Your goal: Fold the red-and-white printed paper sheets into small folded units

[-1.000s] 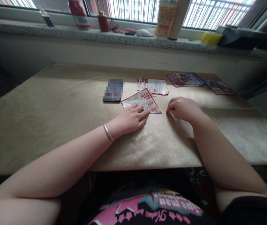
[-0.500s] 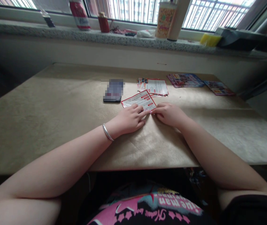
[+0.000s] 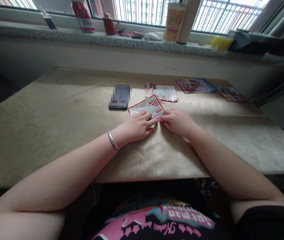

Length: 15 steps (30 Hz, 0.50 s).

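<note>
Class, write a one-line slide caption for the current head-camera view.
Left hand and right hand touching a red-bordered leaflet beside a smartphone.

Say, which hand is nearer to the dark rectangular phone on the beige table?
Left. The left hand, on the red-bordered white paper, is just below and right of the phone in view; the right hand is farther right, at the paper's near edge.

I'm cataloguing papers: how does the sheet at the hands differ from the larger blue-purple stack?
The sheet shows white with red edging; the stack is mostly blue and purple. The left hand and right hand touch the sheet; neither touches the stack. Sheet and stack both lie on the table.
</note>
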Each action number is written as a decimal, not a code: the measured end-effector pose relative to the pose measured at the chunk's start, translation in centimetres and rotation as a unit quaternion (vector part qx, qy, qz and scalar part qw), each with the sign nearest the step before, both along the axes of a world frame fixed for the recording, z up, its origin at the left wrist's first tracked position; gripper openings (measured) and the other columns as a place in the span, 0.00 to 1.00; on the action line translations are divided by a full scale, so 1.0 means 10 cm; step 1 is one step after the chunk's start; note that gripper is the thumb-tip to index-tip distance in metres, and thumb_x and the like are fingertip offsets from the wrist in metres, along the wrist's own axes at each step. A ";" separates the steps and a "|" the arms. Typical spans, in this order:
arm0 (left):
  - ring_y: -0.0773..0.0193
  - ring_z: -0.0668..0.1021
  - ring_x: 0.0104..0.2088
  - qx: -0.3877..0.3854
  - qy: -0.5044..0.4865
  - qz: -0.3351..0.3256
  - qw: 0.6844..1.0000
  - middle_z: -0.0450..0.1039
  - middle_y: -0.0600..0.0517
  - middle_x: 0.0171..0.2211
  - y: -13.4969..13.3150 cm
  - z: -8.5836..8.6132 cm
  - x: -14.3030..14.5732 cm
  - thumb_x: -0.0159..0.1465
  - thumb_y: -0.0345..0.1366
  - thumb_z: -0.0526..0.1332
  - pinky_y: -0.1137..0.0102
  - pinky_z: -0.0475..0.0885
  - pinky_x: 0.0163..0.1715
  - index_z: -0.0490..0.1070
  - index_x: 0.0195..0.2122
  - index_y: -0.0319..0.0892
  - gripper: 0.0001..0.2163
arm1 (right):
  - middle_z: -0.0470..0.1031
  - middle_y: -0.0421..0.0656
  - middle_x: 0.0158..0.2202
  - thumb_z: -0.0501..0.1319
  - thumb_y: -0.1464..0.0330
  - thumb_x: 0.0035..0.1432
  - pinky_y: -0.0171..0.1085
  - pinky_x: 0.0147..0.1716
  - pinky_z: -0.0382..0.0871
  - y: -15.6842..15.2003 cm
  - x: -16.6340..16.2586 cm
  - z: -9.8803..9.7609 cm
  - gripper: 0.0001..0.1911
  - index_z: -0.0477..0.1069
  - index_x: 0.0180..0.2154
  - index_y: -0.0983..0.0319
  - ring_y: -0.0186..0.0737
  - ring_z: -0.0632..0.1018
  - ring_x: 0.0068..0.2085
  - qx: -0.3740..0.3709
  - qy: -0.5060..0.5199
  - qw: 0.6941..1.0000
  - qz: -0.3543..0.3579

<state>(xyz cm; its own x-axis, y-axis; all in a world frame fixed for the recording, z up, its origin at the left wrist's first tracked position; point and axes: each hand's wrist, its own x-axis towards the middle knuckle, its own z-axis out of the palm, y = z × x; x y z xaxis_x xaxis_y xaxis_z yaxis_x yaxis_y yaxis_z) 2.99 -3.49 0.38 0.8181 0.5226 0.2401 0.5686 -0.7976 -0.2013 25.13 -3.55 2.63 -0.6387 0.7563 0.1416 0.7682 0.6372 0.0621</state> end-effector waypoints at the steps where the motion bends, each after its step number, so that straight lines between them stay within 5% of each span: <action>1: 0.53 0.73 0.49 -0.003 0.003 -0.001 1.000 0.72 0.42 0.47 0.00 0.01 0.00 0.71 0.41 0.49 0.59 0.68 0.52 0.69 0.58 0.41 0.19 | 0.79 0.45 0.43 0.54 0.71 0.62 0.38 0.35 0.64 0.00 0.00 0.00 0.14 0.79 0.39 0.59 0.42 0.77 0.41 0.001 0.001 1.000 0.000; 15: 0.55 0.76 0.47 -0.024 0.001 0.000 1.000 0.75 0.44 0.47 -0.04 0.13 -0.10 0.71 0.38 0.51 0.61 0.71 0.49 0.74 0.50 0.39 0.16 | 0.79 0.44 0.43 0.53 0.70 0.63 0.37 0.34 0.62 -0.01 0.01 -0.02 0.15 0.80 0.41 0.57 0.41 0.76 0.40 0.013 0.012 1.000 -0.002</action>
